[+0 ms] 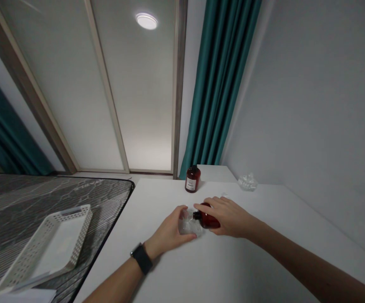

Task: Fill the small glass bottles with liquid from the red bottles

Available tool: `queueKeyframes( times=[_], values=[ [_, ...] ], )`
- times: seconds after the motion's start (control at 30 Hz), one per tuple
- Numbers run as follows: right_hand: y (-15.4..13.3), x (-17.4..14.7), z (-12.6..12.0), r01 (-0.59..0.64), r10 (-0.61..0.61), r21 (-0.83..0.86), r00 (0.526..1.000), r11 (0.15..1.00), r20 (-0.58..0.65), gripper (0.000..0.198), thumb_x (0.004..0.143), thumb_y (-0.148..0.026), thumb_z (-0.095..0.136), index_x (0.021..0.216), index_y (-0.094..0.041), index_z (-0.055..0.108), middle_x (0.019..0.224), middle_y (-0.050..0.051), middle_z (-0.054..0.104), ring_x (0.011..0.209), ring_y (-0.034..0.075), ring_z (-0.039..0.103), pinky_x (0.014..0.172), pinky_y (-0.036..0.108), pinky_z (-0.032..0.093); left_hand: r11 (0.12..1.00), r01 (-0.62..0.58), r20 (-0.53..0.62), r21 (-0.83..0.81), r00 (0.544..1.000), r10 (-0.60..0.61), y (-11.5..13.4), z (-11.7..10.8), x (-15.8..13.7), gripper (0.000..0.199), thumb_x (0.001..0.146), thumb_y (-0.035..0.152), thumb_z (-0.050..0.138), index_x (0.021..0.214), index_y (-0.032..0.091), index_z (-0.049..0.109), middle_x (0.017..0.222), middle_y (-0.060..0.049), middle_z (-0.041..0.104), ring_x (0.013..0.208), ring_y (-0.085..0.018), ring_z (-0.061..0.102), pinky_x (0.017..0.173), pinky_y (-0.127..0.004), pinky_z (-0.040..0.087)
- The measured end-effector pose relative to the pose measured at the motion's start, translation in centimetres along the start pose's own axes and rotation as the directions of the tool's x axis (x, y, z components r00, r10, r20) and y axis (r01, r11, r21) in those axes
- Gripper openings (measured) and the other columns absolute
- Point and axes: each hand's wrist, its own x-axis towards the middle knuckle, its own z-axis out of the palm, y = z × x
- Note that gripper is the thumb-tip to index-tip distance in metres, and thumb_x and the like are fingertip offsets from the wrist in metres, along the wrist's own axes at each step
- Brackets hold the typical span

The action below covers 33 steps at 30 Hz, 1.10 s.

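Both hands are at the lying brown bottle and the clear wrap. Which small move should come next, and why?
Probably slide the clear plastic wrap off the brown bottle: the right hand holds the bottle flat on the white table, and the left hand grips the wrap at its cap end.

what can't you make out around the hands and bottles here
Head view only:
- Lying bottle: label and far end hidden under the right hand.
- Clear wrap: what it is stays unclear; left hand covers part.
- Upright bottle: label print too small.
- Clear thing by the wall: too small to identify.
- Basket: near corner cut off by the bottom edge.
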Motion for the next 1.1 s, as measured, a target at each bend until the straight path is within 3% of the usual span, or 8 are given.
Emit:
queueKeyframes(
  times=[1.1],
  values=[
    [-0.2, 0.15, -0.27, -0.002, 0.002, -0.039, 1.0, 0.999, 0.002, 0.068, 0.08, -0.028, 0.071, 0.142, -0.029, 0.043, 0.12, 0.011, 0.063, 0.103, 0.031, 0.062, 0.086, 0.044, 0.046, 1.0, 0.003, 0.004, 0.005, 1.0, -0.003, 0.21, -0.12, 0.03, 0.071, 0.071, 0.029, 0.081, 0.13, 0.019, 0.042, 0.119, -0.01, 0.06, 0.108, -0.026, 0.059, 0.097, -0.044, 0.048]
  ],
)
